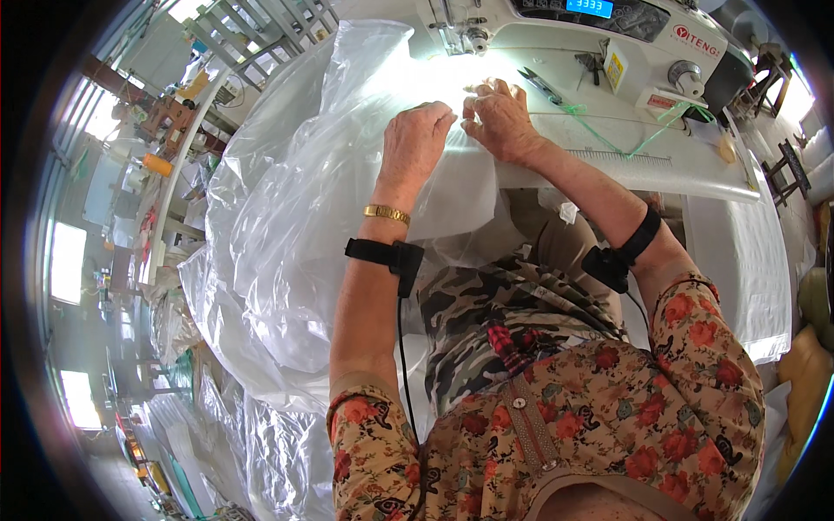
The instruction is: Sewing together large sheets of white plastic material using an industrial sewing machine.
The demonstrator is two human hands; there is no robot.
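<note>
A large, crumpled clear plastic sheet spreads from the sewing table down over its left front edge. My left hand is closed with its fingertips pressed together on the sheet. Just to its right, my right hand has its fingers curled in a pinch. Strong lamp glare around its fingertips hides what is between them. Both hands are in front of the needle area of a white sewing machine. Thread snips lie right of my right hand.
Green string trails across the table beside a printed ruler scale. A small white box stands against the machine, near its handwheel. White sheeting hangs at the right. Grey racks stand at the far left.
</note>
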